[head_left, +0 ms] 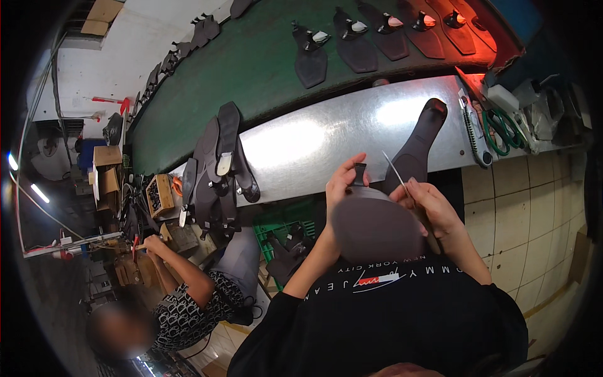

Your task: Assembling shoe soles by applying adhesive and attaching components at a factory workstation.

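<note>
My left hand (341,186) is closed round the edge of a dark brown sandal sole (379,229), which is held up close in front of my chest. A small black strap piece (359,173) stands up beside the left fingers. In my right hand (438,208) is a thin-bladed knife (394,166); its narrow metal blade points up and left above the sole, and its brownish handle runs down under the palm. The right fingertips are close to the sole's edge. Behind the hands, another long dark sole (417,139) lies on the metal table.
Overlapping soles (213,163) pile up at the metal table's (295,151) left end. Green-handled scissors (502,129) and a utility knife (475,135) lie right. Strapped soles (311,56) line the green belt (251,63). A green crate (289,220) stands below; a co-worker (195,295) sits left.
</note>
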The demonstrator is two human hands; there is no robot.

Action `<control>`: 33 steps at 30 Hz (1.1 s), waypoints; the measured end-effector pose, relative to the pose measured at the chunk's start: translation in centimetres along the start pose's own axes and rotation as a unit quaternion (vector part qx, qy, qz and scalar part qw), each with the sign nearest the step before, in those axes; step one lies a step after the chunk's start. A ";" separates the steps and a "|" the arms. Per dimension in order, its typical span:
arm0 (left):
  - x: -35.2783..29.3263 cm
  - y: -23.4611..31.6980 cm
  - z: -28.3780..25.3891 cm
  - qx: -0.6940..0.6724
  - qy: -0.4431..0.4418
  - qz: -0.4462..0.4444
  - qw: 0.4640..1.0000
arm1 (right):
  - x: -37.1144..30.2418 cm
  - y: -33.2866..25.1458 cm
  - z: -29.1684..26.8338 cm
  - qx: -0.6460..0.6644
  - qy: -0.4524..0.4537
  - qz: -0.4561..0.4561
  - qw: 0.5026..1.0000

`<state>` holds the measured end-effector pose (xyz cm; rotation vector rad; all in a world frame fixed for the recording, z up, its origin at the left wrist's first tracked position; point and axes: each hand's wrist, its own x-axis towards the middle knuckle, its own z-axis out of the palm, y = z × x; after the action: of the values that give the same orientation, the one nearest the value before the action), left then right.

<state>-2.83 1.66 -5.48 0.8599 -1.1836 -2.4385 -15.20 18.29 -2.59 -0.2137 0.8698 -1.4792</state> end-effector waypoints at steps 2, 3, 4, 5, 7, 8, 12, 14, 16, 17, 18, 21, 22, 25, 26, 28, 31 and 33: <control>-0.6 0.4 1.0 0.128 0.027 0.117 0.984 | -0.3 0.1 0.5 -0.003 0.014 0.009 1.000; -0.4 0.1 0.8 0.132 0.022 0.162 0.978 | -0.5 -0.1 1.1 0.029 0.032 0.019 0.999; -0.4 0.1 0.7 0.133 0.023 0.162 0.978 | -0.8 -0.7 1.7 0.061 0.049 0.029 0.996; -0.4 0.3 0.7 0.136 0.013 0.172 0.976 | -1.1 -1.2 1.7 0.028 -0.003 -0.004 1.000; -0.5 0.5 0.5 0.140 0.004 0.180 0.974 | -1.3 -1.7 1.7 0.039 -0.008 -0.002 0.999; -0.4 0.6 0.5 0.151 -0.002 0.179 0.972 | -1.4 -1.9 1.7 0.050 -0.011 0.000 0.999; -0.2 0.9 0.4 0.160 -0.001 0.179 0.971 | -1.7 -2.8 3.0 0.018 -0.008 -0.007 1.000; -0.1 1.1 0.3 0.167 0.001 0.176 0.970 | -1.7 -2.8 2.9 -0.002 -0.062 -0.003 0.998; -0.1 1.2 0.1 0.172 0.004 0.173 0.970 | -1.6 -2.9 3.2 -0.002 -0.063 0.001 0.998; 0.0 1.2 0.1 0.180 0.006 0.178 0.967 | -1.6 -3.0 3.5 -0.001 -0.064 0.004 0.998; 0.0 1.3 0.0 0.188 0.008 0.184 0.965 | -1.7 -3.2 3.9 -0.001 -0.064 0.006 0.998; 0.0 1.5 0.3 0.147 0.011 0.163 0.976 | -1.9 -3.7 4.6 -0.028 -0.040 0.028 0.998; 0.0 1.5 0.5 0.147 0.013 0.163 0.976 | -1.8 -3.7 4.5 -0.033 -0.047 0.027 0.998; 0.0 1.6 0.9 0.097 0.025 0.157 0.983 | -1.6 -3.6 4.5 -0.041 -0.054 0.028 0.997; 0.0 1.7 0.9 0.096 0.028 0.153 0.983 | -1.6 -3.6 4.5 -0.043 -0.053 0.029 0.997; 0.0 1.7 0.9 0.095 0.031 0.149 0.984 | -1.5 -3.6 4.3 -0.044 -0.055 0.033 0.997; 0.1 1.7 0.9 0.084 0.032 0.144 0.985 | -1.4 -3.5 4.3 -0.044 -0.059 0.038 0.997; 0.1 1.7 0.9 0.090 0.029 0.146 0.985 | -1.4 -3.6 4.4 -0.043 -0.060 0.039 0.996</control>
<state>-3.48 1.10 -3.71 0.7391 -1.4157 -2.0855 -15.03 17.40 3.16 -0.3264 0.8358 -1.3437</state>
